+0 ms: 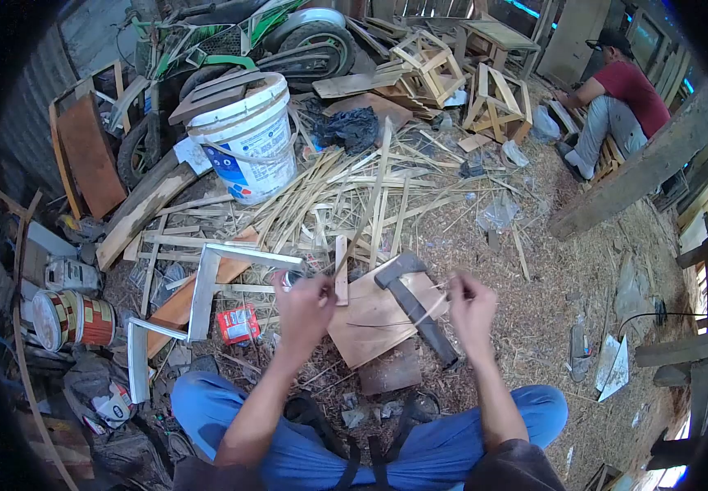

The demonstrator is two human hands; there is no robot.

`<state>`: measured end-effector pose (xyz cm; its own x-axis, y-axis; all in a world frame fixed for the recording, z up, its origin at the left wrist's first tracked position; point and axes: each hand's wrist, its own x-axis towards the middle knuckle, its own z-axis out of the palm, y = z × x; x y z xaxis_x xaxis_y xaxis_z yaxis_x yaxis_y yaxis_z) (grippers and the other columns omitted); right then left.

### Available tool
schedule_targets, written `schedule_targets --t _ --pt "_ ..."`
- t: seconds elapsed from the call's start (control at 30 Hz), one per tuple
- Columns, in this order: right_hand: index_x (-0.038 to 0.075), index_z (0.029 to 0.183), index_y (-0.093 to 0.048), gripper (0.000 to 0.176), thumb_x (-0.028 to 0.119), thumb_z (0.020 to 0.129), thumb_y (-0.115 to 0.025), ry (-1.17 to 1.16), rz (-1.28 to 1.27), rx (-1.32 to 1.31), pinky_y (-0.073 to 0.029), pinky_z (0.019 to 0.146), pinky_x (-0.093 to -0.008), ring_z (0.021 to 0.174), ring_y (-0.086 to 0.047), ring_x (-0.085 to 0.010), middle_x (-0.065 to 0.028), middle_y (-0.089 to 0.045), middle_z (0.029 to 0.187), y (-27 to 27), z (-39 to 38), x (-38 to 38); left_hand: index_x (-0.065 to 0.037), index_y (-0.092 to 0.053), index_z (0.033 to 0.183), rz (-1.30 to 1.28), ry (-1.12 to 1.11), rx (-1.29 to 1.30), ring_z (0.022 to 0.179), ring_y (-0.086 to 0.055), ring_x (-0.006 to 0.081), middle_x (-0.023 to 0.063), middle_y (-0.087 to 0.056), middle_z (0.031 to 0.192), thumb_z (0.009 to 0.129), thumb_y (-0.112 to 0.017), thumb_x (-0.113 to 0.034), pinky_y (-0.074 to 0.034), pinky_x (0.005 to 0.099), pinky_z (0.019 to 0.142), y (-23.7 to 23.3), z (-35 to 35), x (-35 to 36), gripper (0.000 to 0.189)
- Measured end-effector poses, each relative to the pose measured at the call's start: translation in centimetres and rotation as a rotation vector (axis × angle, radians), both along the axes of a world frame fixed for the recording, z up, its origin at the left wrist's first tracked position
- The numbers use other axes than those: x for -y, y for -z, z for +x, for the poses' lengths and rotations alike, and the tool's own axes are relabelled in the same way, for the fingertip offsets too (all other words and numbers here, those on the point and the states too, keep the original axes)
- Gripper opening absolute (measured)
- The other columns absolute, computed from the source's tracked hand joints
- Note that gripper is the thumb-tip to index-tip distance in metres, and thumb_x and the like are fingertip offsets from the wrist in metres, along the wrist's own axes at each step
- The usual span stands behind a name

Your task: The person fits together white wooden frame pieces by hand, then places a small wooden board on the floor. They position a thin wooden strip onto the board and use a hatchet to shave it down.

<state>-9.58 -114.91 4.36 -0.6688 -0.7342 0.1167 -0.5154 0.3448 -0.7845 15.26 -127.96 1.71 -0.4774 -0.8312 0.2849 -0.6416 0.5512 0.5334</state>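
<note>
I sit on the ground in blue trousers, both hands raised over a flat wooden board. My left hand is closed around a short wooden piece that stands upright, with something small and metallic by the thumb. My right hand pinches the end of a thin pale sliver that bends across the board toward my left hand. A hatchet with a grey head and dark handle lies on the board between my hands. A long thin strip rises from near my left hand.
A heap of split bamboo strips lies ahead, with a white bucket and a motorcycle behind it. Cans and a metal frame lie at left. Another person sits far right by wooden stools.
</note>
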Motion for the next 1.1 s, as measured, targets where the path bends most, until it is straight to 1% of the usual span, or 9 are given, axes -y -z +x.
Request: schedule_targets --t 0.17,0.3,0.43,0.57,0.73,0.87,0.97,1.03,1.1 --pt "0.005 0.107 -0.077 0.028 0.025 0.093 -0.064 0.203 0.252 -0.385 -0.057 0.07 -0.0448 0.072 -0.073 -0.0366 -0.0196 -0.073 0.079 0.2 -4.2 -1.2 -0.006 -0.073 0.094 -0.196 -0.057 0.028 0.085 -0.066 0.0294 0.0106 -0.069 0.083 0.087 -0.069 -0.013 -0.033 0.0502 0.108 0.0 1.8 1.9 0.011" --pt "0.006 0.104 -0.078 0.026 0.025 0.093 -0.064 0.276 0.29 -0.335 -0.057 0.072 -0.0458 0.076 -0.073 -0.0368 -0.0193 -0.073 0.08 0.5 -5.9 -1.8 -0.006 -0.072 0.1 -0.157 -0.221 0.134 0.097 -0.063 0.0299 0.012 -0.068 0.094 0.091 -0.065 -0.013 -0.034 0.0534 0.107 -1.3 3.5 3.3 0.013" --pt "0.007 0.101 -0.077 0.023 0.024 0.092 -0.064 -0.008 0.271 -0.327 -0.057 0.073 -0.0476 0.079 -0.072 -0.0384 -0.02 -0.073 0.083 2.1 -4.2 -1.4 -0.007 -0.071 0.107 -0.155 -0.075 0.017 0.101 -0.06 0.0304 0.0124 -0.066 0.097 0.097 -0.06 -0.013 -0.035 0.053 0.103 -1.5 1.6 2.2 0.016" --pt "0.007 0.098 -0.077 0.023 0.024 0.092 -0.062 -0.271 0.273 -0.234 -0.056 0.074 -0.0496 0.081 -0.071 -0.0399 -0.0203 -0.073 0.084 2.4 -0.1 -0.8 -0.003 -0.068 0.115 0.085 -0.019 -0.13 0.094 -0.066 0.0407 0.0214 -0.068 0.101 0.098 -0.057 -0.008 -0.05 0.0505 0.084 -1.2 0.4 0.9 0.021" --pt "0.004 0.092 -0.076 0.026 0.024 0.092 -0.058 0.119 0.49 -0.477 -0.056 0.072 -0.0517 0.079 -0.071 -0.0431 -0.0243 -0.072 0.082 5.2 -6.1 -2.3 -0.001 -0.072 0.106 -0.039 -0.324 -0.056 0.086 -0.068 0.0429 0.0252 -0.071 0.093 0.088 -0.061 0.002 -0.051 0.0523 0.079 0.5 4.8 4.3 0.021" --pt "0.005 0.086 -0.076 0.026 0.024 0.091 -0.06 0.232 0.516 -0.567 -0.056 0.07 -0.051 0.073 -0.071 -0.0419 -0.0214 -0.072 0.076 6.8 -8.7 -2.9 -0.004 -0.072 0.103 -0.087 -0.328 0.046 0.081 -0.066 0.0433 0.0227 -0.069 0.088 0.084 -0.059 0.006 -0.05 0.053 0.076 -0.7 6.3 4.1 0.025" --pt "0.003 0.104 -0.074 0.029 0.024 0.088 -0.063 0.103 0.766 -0.349 -0.054 0.086 -0.0533 0.096 -0.071 -0.041 -0.0241 -0.073 0.099 7.3 -6.7 -1.8 -0.005 -0.071 0.106 -0.047 -0.079 0.053 0.089 -0.065 0.0406 0.0201 -0.07 0.094 0.08 -0.06 0.005 -0.049 0.0498 0.082 1.0 5.0 2.9 0.03" --pt "0.002 0.139 -0.056 0.056 0.02 0.087 -0.067 -0.05 0.549 -0.603 -0.039 0.108 -0.0577 0.13 -0.053 -0.0421 -0.0264 -0.056 0.14 7.4 -3.3 -0.8 -0.006 -0.071 0.107 0.014 0.028 0.053 0.095 -0.064 0.0383 0.0184 -0.07 0.098 0.079 -0.061 0.005 -0.047 0.0488 0.087 0.7 3.6 1.8 0.032" --pt "0.005 0.158 -0.028 0.083 0.015 0.086 -0.068 -0.134 0.455 -0.48 -0.021 0.119 -0.0604 0.147 -0.028 -0.044 -0.0229 -0.03 0.161 4.5 -1.2 0.4 -0.008 -0.071 0.109 0.064 0.13 0.052 0.101 -0.063 0.0361 0.0168 -0.07 0.102 0.078 -0.061 0.004 -0.046 0.0478 0.092 0.5 3.0 1.6 0.034"
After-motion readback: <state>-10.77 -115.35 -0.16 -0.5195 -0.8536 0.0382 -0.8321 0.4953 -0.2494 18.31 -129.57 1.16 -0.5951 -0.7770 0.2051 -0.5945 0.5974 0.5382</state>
